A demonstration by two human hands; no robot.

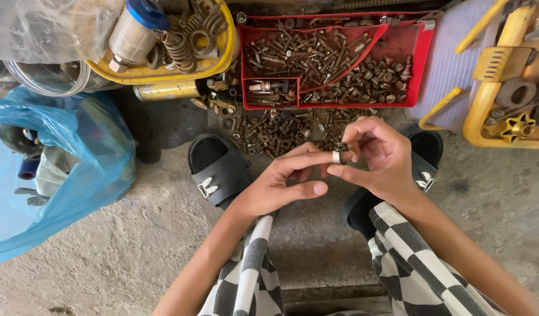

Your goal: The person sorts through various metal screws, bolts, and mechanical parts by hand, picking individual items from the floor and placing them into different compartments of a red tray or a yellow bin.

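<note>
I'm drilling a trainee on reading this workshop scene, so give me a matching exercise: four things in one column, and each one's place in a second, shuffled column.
Things:
1. red tray
2. blue plastic bag
3. coil springs
4. small metal ring

Places:
A. in the yellow tub at the top
B. pinched between the fingertips of the left hand and right hand
C. on the floor at the far left
D. top centre, filled with bolts

Pairs: 1-D, 2-C, 3-A, 4-B

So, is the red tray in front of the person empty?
No, the red tray is full of rusty screws and bolts, and more lie on the concrete floor before it.
</note>
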